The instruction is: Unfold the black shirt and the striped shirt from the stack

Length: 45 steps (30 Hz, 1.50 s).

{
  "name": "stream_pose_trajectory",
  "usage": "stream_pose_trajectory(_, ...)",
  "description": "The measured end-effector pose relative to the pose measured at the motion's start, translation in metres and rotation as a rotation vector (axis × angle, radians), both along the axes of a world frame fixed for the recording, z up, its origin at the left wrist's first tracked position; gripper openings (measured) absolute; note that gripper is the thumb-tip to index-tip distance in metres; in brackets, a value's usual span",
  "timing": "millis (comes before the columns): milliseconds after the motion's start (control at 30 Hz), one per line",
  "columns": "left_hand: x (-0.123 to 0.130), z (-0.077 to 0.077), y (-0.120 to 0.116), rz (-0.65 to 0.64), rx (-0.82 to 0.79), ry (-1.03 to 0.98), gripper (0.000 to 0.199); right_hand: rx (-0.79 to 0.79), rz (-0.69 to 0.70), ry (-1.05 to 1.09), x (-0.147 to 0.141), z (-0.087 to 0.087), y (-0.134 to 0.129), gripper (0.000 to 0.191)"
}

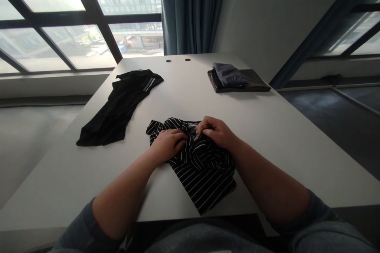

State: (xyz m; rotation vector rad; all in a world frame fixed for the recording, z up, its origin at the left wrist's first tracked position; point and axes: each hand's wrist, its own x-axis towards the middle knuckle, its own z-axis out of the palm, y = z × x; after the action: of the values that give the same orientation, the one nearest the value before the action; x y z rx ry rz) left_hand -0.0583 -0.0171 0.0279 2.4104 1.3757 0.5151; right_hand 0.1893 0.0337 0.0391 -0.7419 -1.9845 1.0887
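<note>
A black garment with thin white stripes [204, 185] lies bunched near the table's front edge, its upper part crumpled and one striped flap hanging toward me. My left hand [169, 144] rests on its upper left side, fingers curled into the cloth. At the upper right, my right hand [215, 129] pinches the fabric beside an opening where a greyish inner side shows. The fingertips of both hands are partly hidden in the folds. What kind of garment it is cannot be told from its crumpled shape.
On the white table [172, 102], a black garment with white stripes at one end [118, 106] lies spread at the left. Folded dark clothes [237, 79] are stacked at the back right. Two round cable holes sit by the far edge, before a blue curtain [192, 12] and windows.
</note>
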Motion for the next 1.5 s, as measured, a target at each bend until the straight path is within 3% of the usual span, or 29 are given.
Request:
stream_pose_trajectory(133, 0.000, 0.011, -0.003, -0.200, -0.017, -0.081, 0.021, -0.007, -0.109, -0.028, -0.001, -0.007, 0.004, 0.005)
stream_pose_trajectory(233, 0.000, 0.012, -0.002, -0.248, -0.006, -0.065, 0.016, 0.018, -0.253, 0.005, -0.001, -0.010, 0.006, 0.004)
stream_pose_trajectory(300, -0.001, 0.010, 0.000, -0.221, -0.006, -0.086, 0.012, 0.003, -0.271, 0.032, 0.000, -0.010, 0.007, 0.005)
stream_pose_trajectory(367, -0.002, 0.008, 0.001, -0.171, -0.035, -0.139, 0.013, 0.042, -0.240, -0.002, 0.002, -0.007, 0.008, 0.020)
stream_pose_trajectory(500, -0.003, 0.008, 0.000, -0.055, -0.142, -0.180, 0.013, 0.329, -0.023, -0.163, 0.002, 0.006, 0.001, 0.042)
stream_pose_trajectory(600, -0.003, 0.008, -0.002, 0.031, -0.174, -0.216, 0.009, 0.405, 0.107, -0.218, -0.005, 0.010, -0.008, 0.037)
stream_pose_trajectory(700, -0.003, 0.009, -0.003, 0.034, -0.172, -0.257, 0.007, 0.360, 0.043, -0.253, -0.013, 0.005, -0.014, 0.024)
stream_pose_trajectory(833, 0.000, 0.013, -0.003, -0.006, -0.194, -0.277, 0.009, 0.317, 0.001, -0.333, -0.018, -0.002, -0.013, 0.021)
stream_pose_trajectory(967, 0.004, 0.015, -0.004, 0.075, -0.196, -0.325, 0.008, 0.326, 0.002, -0.380, -0.017, -0.004, -0.011, 0.010)
stream_pose_trajectory(1233, 0.002, 0.011, -0.005, 0.117, -0.240, -0.424, 0.006, 0.567, 0.031, -0.347, -0.021, -0.006, -0.012, 0.012)
stream_pose_trajectory(1333, 0.004, 0.012, -0.006, 0.101, -0.194, -0.350, 0.004, 0.528, 0.024, -0.378, -0.021, -0.003, -0.015, 0.011)
stream_pose_trajectory(1500, 0.007, 0.013, -0.006, 0.052, -0.085, -0.236, 0.005, 0.226, 0.116, -0.429, -0.019, 0.004, -0.017, 0.016)
